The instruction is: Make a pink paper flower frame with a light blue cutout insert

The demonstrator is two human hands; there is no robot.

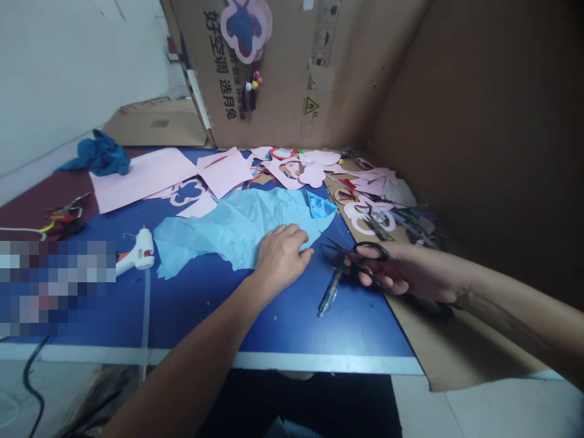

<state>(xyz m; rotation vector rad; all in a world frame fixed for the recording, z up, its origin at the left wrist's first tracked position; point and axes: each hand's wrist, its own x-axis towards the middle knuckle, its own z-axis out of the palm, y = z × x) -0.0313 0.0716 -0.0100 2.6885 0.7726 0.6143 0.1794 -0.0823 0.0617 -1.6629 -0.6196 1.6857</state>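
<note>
Right hand (405, 266) holds black-handled scissors (344, 249); left hand (281, 254) palm-down on light-blue fabric (228, 222), grip unclear. Cardboard panel (283, 91) reads 好空调 选月兔, "A2L".

Light blue fabric (228, 228), wrinkled, ragged-edged, lying sideways across my remote view; right end glossier, brighter. Black-handled scissors (345, 250), I see, just beside fabric's right end, near side, blades parted, tips toward fabric.

we see pale blue cloth (232, 228) centrally, brighter blue toward its three o'clock end. around it we find pink paper (148, 176) at ten, a white glue gun (144, 248) past eight, black-handled scissors (347, 251) past three and deep blue table (269, 325) at six.
</note>
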